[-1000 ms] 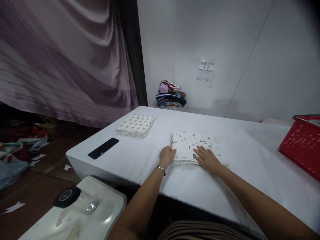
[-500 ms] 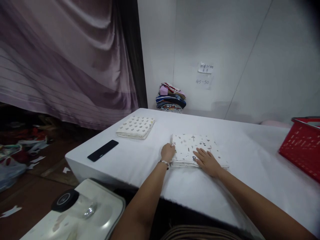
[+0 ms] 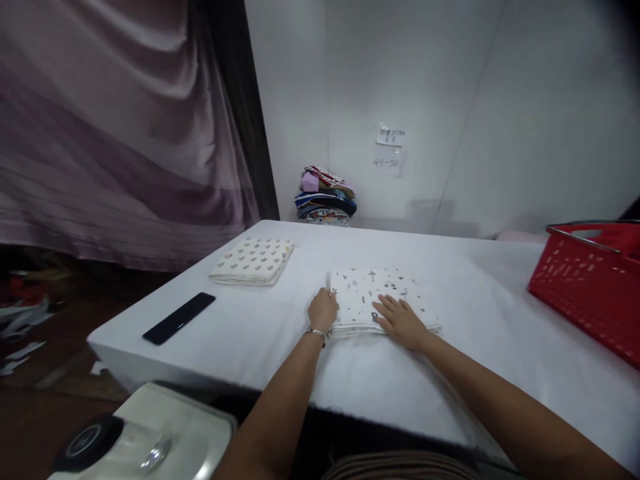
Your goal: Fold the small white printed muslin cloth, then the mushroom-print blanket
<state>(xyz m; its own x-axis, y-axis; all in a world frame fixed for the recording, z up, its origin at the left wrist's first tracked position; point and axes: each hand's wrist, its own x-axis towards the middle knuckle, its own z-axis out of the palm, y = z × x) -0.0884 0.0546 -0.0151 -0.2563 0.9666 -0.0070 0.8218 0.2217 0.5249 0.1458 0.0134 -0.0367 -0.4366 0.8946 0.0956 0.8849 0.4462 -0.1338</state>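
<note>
A folded white cloth (image 3: 357, 293) with small scattered prints lies on the white-covered table (image 3: 280, 333) in front of me. At its left edge, my left hand (image 3: 323, 311) is closed with the fingers curled round the side of the cloth. My right hand (image 3: 400, 323) rests on top near the front right part, fingers spread and palm down. Several layers show along the cloth's front edge. To the left lies a second folded cloth (image 3: 254, 261), cream with rows of small grey prints, untouched by either hand.
A black phone (image 3: 180, 318) lies at the table's left. A red basket (image 3: 585, 287) stands at the right. A fabric stack (image 3: 326, 197) is behind the far edge, by the wall. A jar with a black lid (image 3: 90, 441) lies on a pale surface at lower left.
The view has turned to the right, so the table and things on it appear shifted left and more of the red basket shows. Both hands keep their places on the cloth.
</note>
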